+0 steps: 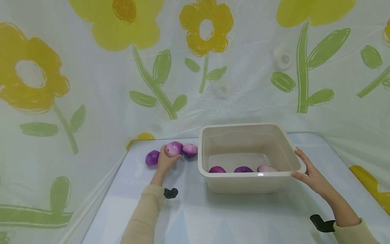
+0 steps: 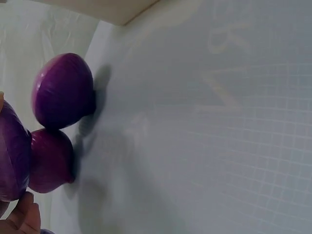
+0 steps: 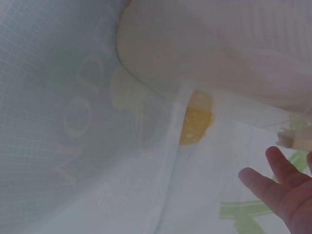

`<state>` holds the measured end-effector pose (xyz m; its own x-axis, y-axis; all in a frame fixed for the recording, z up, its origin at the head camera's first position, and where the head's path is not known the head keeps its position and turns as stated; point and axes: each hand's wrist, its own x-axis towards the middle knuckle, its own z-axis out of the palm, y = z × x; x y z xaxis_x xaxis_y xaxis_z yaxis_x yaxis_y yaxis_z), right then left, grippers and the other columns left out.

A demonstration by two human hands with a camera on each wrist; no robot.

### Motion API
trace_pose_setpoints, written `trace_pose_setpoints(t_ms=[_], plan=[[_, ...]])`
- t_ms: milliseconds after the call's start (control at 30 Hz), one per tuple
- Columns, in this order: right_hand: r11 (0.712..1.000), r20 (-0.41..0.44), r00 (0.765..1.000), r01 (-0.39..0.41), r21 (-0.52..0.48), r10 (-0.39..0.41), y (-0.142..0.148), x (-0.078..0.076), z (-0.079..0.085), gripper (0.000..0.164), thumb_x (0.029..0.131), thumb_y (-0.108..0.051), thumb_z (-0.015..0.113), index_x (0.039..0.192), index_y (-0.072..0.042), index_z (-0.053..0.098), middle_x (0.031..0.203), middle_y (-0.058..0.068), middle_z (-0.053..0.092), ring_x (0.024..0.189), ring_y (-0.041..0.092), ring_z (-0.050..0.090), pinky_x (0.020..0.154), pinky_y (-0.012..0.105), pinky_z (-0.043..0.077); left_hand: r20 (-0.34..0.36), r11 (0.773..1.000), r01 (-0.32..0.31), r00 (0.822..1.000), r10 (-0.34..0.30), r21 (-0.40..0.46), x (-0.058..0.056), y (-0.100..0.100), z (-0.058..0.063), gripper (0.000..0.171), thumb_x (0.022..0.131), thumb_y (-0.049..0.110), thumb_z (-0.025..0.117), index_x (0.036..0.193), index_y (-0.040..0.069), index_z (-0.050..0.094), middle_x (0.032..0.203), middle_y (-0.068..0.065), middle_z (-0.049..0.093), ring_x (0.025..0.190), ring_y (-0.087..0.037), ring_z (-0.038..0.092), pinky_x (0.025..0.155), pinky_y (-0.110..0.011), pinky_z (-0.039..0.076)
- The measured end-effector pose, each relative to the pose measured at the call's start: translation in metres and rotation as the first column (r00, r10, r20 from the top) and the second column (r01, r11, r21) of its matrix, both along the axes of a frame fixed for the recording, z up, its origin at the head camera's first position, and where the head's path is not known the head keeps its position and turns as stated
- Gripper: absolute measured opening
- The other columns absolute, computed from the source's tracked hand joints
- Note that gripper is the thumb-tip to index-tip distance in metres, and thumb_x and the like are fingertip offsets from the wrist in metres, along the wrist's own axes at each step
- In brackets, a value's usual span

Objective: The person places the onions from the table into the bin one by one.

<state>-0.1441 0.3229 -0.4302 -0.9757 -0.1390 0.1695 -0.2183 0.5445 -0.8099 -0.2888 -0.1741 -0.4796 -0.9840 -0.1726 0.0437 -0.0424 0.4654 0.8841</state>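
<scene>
My left hand (image 1: 167,160) holds a purple onion (image 1: 173,149) at the table's back left; in the left wrist view this onion (image 2: 10,151) is cut off by the frame edge. Another onion (image 1: 152,158) lies just left of the hand, and one more (image 1: 190,150) to its right. The left wrist view also shows an onion (image 2: 50,161) close beside the held one. My right hand (image 1: 313,178) rests at the right front corner of a beige plastic bin (image 1: 243,183), thumb on the rim; its visible fingers (image 3: 265,190) look straight in the right wrist view.
Inside the bin, partly hidden by its front wall, lie a dark onion (image 1: 217,169), a purple onion (image 1: 243,169) and a paler onion (image 1: 266,168). A pale patterned cloth covers the table (image 1: 189,217). Behind it hangs a flowered curtain (image 1: 243,84).
</scene>
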Motion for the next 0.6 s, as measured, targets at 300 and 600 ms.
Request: trace_pose_setpoints(t_ms=[300,600], plan=[[1.000,0.015,1.000,0.002,-0.017,-0.002,-0.001,0.000,-0.001,0.080,0.090,-0.011,0.052,0.148,-0.018,-0.003,0.153,-0.010,-0.010,0.130,0.045,0.010,0.081,0.077,0.025,-0.032,0.997,0.023,0.999,-0.021,0.076,-0.007,0.005,0.029,0.086,0.073,0.022,0.076,0.139,0.005,0.024,0.141,-0.019,0.033,0.129,-0.032,0.034,0.107,-0.047,0.028],[1.000,0.010,1.000,0.005,-0.010,-0.004,-0.001,0.000,0.000,0.080,0.090,-0.012,0.053,0.148,-0.018,-0.003,0.152,-0.014,-0.008,0.134,0.036,0.011,0.081,0.076,0.026,-0.054,0.994,0.025,0.998,-0.020,0.106,-0.016,0.006,0.061,0.089,0.072,0.027,0.077,0.141,0.009,0.023,0.142,-0.015,0.033,0.128,-0.030,0.036,0.106,-0.045,0.031]])
